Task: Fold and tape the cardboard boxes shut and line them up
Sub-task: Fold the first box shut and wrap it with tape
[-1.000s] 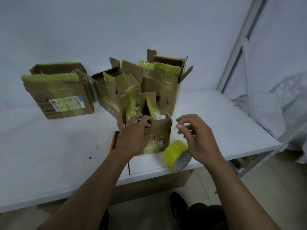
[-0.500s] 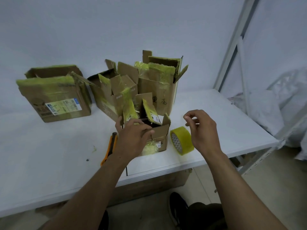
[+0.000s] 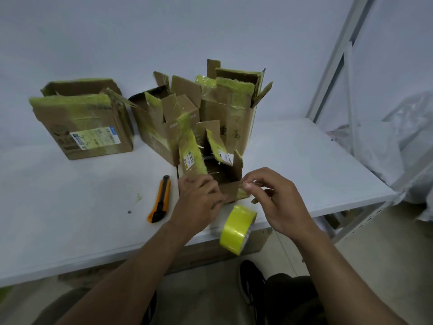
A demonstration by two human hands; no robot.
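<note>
A small open cardboard box (image 3: 230, 175) with flaps edged in yellow tape stands near the front edge of the white table (image 3: 70, 207). My left hand (image 3: 199, 200) grips its front left side. My right hand (image 3: 278, 200) pinches a strip of yellow tape at the box's front right corner. The yellow tape roll (image 3: 237, 227) hangs tilted just below that hand, at the table's edge. Behind the small box stand an open middle box (image 3: 154, 127) and a tall open box (image 3: 232, 113). A wider open box (image 3: 93, 127) stands apart at the back left.
An orange utility knife (image 3: 160, 199) lies on the table left of my left hand. A metal shelf frame (image 3: 332, 66) and white plastic bags (image 3: 386, 148) are to the right. My shoes and the floor show under the table edge.
The tape roll went from the tabletop beside the small box down to the table's edge. My right hand came in to the box's right corner. My left hand slid lower on the box front.
</note>
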